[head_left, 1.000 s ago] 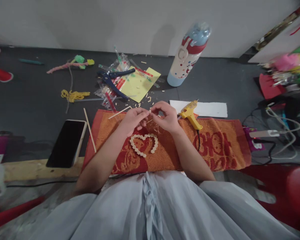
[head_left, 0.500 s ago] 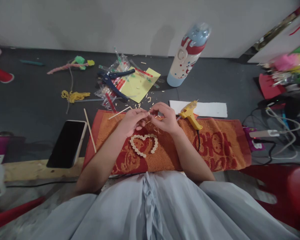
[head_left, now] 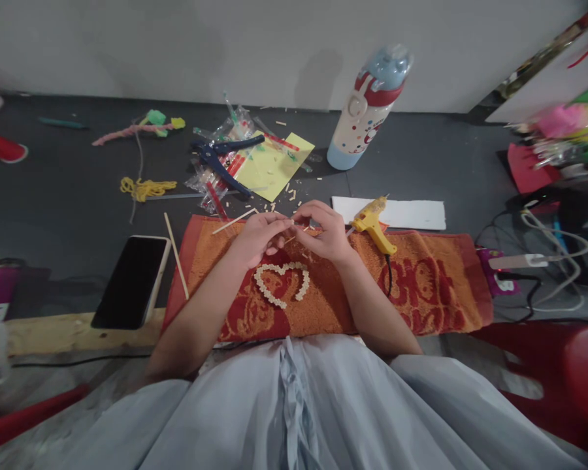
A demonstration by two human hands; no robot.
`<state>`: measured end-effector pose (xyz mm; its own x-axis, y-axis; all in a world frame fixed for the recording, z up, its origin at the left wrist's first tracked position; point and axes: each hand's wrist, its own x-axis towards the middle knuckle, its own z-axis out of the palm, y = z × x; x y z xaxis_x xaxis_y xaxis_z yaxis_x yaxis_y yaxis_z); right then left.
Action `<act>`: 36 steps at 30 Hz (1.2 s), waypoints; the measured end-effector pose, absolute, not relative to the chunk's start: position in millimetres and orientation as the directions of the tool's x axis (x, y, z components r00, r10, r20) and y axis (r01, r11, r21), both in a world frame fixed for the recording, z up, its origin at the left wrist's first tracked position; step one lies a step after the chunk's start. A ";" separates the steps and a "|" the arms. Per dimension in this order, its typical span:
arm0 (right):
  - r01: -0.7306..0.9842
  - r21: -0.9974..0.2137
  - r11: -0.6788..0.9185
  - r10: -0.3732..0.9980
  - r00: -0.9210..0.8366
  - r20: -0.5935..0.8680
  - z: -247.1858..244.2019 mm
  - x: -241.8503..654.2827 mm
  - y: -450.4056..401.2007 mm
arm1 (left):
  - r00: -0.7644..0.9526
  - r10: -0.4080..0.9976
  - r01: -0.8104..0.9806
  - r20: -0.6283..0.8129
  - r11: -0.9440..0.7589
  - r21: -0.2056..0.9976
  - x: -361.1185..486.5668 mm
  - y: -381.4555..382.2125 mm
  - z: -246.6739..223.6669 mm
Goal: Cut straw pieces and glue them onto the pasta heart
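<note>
My left hand (head_left: 261, 238) and my right hand (head_left: 325, 230) meet fingertip to fingertip above the orange towel (head_left: 323, 313). Both are closed in a pinch around something small and pale that I cannot make out. Just below them, a heart outline of small pale pieces (head_left: 269, 296) lies on the towel, with a gap at its lower right. A thin wooden stick (head_left: 233, 222) rests by my left hand. To the right of my right hand lies a yellow glue gun (head_left: 375, 225), its nozzle over a white strip (head_left: 416, 214).
Behind the hands are small cut bits, a yellow paper (head_left: 279, 170), blue-handled pliers (head_left: 220, 156) and plastic wrappers. A bottle (head_left: 362, 117) stands at the back. A phone (head_left: 132, 281) and another stick (head_left: 176, 258) lie left. A power strip (head_left: 497, 271) with cables is at right.
Almost nothing differs. Both hands stay together in the same place, with only a slight shift of the fingertips.
</note>
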<state>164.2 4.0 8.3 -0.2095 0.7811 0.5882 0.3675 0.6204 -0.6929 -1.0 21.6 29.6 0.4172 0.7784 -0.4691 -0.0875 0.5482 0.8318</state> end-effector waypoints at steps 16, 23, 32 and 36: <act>0.424 -0.664 0.615 0.784 -0.240 0.573 6.9 166.3 3.3 | 0.398 0.777 -0.062 -0.487 0.553 0.831 -1.0 22.2 30.4; 0.447 -0.615 0.650 0.752 -0.261 0.605 7.6 167.3 3.3 | 0.401 0.774 -0.040 -0.490 0.549 0.835 -0.6 22.7 28.3; 0.493 -0.559 0.666 0.733 -0.294 0.614 6.5 168.6 3.5 | 0.378 0.774 -0.015 -0.507 0.553 0.833 -1.0 22.7 28.2; 0.493 -0.543 0.680 0.719 -0.304 0.625 5.6 168.8 3.8 | 0.379 0.775 -0.018 -0.505 0.552 0.834 -1.6 23.1 28.0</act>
